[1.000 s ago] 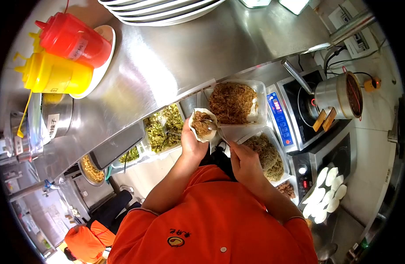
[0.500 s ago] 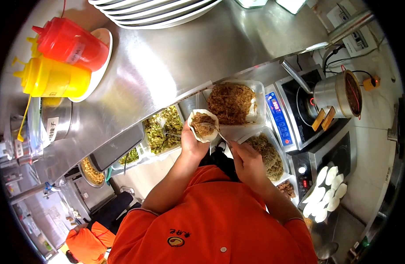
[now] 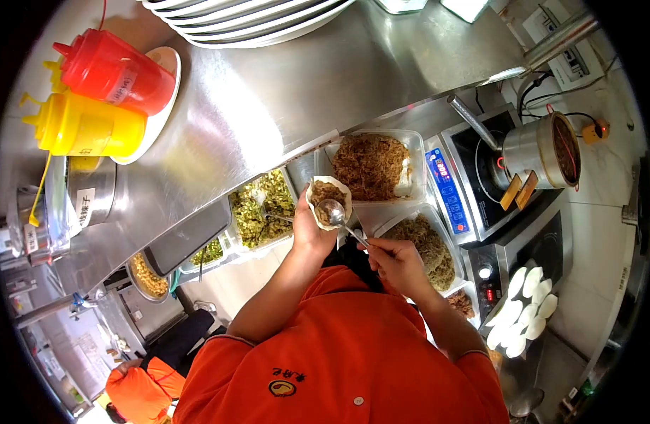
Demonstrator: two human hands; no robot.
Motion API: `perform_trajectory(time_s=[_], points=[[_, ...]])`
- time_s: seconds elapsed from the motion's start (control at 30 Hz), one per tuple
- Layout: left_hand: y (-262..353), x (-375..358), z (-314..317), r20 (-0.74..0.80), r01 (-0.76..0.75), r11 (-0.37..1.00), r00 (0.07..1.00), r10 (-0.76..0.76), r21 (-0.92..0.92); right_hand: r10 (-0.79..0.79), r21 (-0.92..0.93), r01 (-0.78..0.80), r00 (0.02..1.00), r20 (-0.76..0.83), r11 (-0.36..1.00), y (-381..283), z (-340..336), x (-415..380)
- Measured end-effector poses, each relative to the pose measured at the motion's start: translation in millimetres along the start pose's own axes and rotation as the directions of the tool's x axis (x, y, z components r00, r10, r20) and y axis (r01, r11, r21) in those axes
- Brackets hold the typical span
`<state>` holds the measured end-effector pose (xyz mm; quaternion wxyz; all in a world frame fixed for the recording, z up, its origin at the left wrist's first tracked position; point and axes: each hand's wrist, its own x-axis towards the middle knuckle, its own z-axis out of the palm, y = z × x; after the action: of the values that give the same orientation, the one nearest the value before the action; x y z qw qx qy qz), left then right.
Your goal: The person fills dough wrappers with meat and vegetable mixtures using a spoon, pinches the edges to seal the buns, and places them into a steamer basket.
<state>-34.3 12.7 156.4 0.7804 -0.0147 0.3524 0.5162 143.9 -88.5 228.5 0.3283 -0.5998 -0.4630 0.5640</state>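
My left hand (image 3: 309, 233) holds up an open flatbread pocket in white paper (image 3: 327, 192), filled with brown shredded meat. My right hand (image 3: 397, 265) grips a metal spoon (image 3: 337, 214) whose bowl rests against the pocket's opening. Just behind the pocket sits a clear tub of brown shredded meat (image 3: 373, 166). A second tub of greyish shredded filling (image 3: 427, 247) lies under my right hand. A tray of chopped green vegetables (image 3: 263, 207) is to the left of my left hand.
A steel shelf (image 3: 282, 99) overhangs the tubs, carrying red (image 3: 113, 67) and yellow (image 3: 85, 127) squeeze bottles and stacked white plates (image 3: 254, 15). An induction cooker with a steel pot (image 3: 544, 152) stands at the right. White flatbreads (image 3: 526, 311) lie lower right. A person in orange (image 3: 138, 392) is lower left.
The spoon has turned so its bowl now faces up at the pocket's mouth, and my right hand has shifted slightly down and right. The pocket stays held in place.
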Motion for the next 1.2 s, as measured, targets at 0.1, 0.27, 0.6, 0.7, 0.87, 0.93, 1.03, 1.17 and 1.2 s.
perform_trajectory(time_s=[0.1, 0.27, 0.6, 0.7, 0.87, 0.93, 1.03, 1.17, 1.2], points=[[5.8, -2.6, 1.9, 0.042, 0.021, 0.999, 0.999, -0.02, -0.029, 0.364, 0.628, -0.476, 0.879, 0.309, 0.616, 5.3, -19.5, 2.7], [10.2, 3.5, -24.3, 0.116, 0.078, 0.985, 0.991, -0.061, -0.154, 0.098, 0.389, 0.018, 0.957, -0.274, 0.921, 70.2, -58.0, 16.4], [-0.3, 0.0, -8.1, 0.012, 0.101, 0.98, 0.995, -0.1, -0.169, 0.085, 0.331, -0.005, 0.97, -0.228, 0.943, 28.3, -31.7, -10.6], [-6.1, -2.3, 1.4, 0.153, 0.131, 0.982, 0.982, -0.11, -0.133, 0.367, 0.693, -0.412, 0.903, 0.224, 0.591, 1.1, -12.9, -5.1], [-6.0, -8.5, 5.5, 0.103, 0.134, 0.986, 0.987, -0.124, -0.098, 0.277, 0.824, -0.437, 0.894, 0.353, 0.361, 16.3, -20.2, -4.2], [-4.4, -7.8, 1.8, 0.107, 0.124, 0.991, 0.987, -0.117, -0.052, 0.252, 0.769, -0.465, 0.885, 0.391, 0.438, 30.3, -25.7, -1.5], [-2.2, -4.5, -18.3, 0.049, 0.102, 0.993, 0.994, -0.099, -0.057, 0.208, 0.541, -0.252, 0.968, 0.142, 0.802, 51.6, -36.6, 1.4], [1.0, -10.7, -39.3, 0.008, 0.132, 0.988, 0.991, -0.131, -0.085, -0.12, -0.384, -0.074, 0.881, -0.458, 0.921, 96.7, -66.5, 35.1], [-2.4, -11.1, -43.9, 0.006, 0.133, 0.988, 0.991, -0.133, -0.084, -0.217, -0.581, -0.095, 0.87, -0.444, 0.808, 107.5, -71.3, 45.8]])
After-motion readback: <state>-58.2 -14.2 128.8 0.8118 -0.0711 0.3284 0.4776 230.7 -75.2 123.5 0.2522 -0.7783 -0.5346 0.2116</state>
